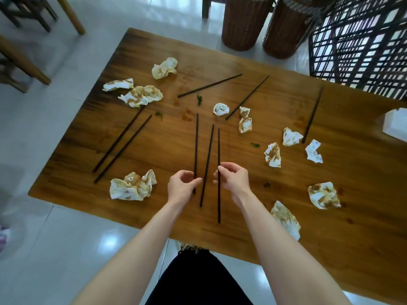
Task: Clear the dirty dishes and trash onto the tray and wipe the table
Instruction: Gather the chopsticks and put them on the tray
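**A:** Okay, hands first. Fingers?

**B:** Left hand (pixel 181 186): fingers (pixel 186 174) curled in narrow, with the thumb pinching the left chopstick (pixel 196 146) close to its near end. Right hand (pixel 233 180): same narrow pinch on the right chopstick (pixel 219 148), a bit past its middle toward the near end.

**A:** Lifted or flat?

**B:** Cannot tell. Both point away from the person, over the near middle of the bench (pixel 165 150).

**A:** The one between them?

**B:** The middle chopstick (pixel 208 155) lies between the two hands, and neither hand holds it.

**A:** Total chopsticks?

**B:** Eight. Those three, a pair (pixel 123 144) lying side by side at the left, and three singles toward the far and right side, well apart.

**A:** Napkins?

**B:** Eleven crumpled napkins (pixel 132 186), most of them stained brown. Three sit at the far left, one near left, two in the middle, three at the right and two near right. One of the near-right ones (pixel 285 219) is just beside the right forearm.

**A:** Anything else?

**B:** Four green scraps (pixel 199 99) are scattered on the wood, with brown smears (pixel 187 114) mid-bench. One white box (pixel 396 124) sits at the right edge. Two wicker stools (pixel 242 23) stand on the floor beyond the far end.
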